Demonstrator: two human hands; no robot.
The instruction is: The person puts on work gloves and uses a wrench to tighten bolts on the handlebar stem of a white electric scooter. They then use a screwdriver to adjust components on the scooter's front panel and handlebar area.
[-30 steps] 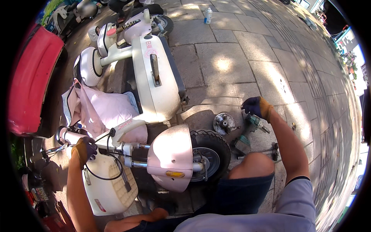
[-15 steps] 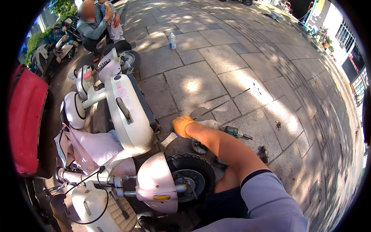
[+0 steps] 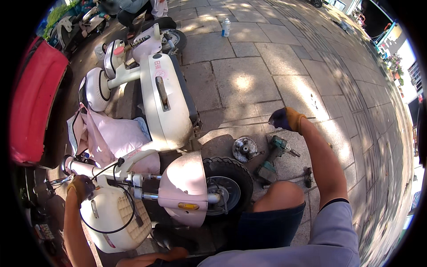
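Note:
A white and pale pink scooter [image 3: 167,120] lies on its side to my left. My gloved right hand [image 3: 287,119], off to its right, is closed on a thin cable [image 3: 235,123]. The cable stretches nearly straight from near the scooter body's lower edge, and its end sticks out past my hand. At lower left my gloved left hand [image 3: 81,187] is curled beside the chrome brake lever [image 3: 60,180]; what its fingers hold is hidden. A looped black cable [image 3: 116,232] passes close to it. The front wheel [image 3: 227,191] lies nearer me, beside my bent knee.
A round metal wheel hub part [image 3: 244,149] and a green cordless driver [image 3: 275,155] lie on the paving, with a dark metal piece [image 3: 308,177] nearby. A spray can [image 3: 226,27] stands farther off. A red seat [image 3: 38,102] borders the left; a person [image 3: 133,6] crouches at the back.
My right hand has moved right, away from the scooter, and the thin cable now shows stretched out. My left hand has risen toward the brake lever. The view has shifted, uncovering the hub part.

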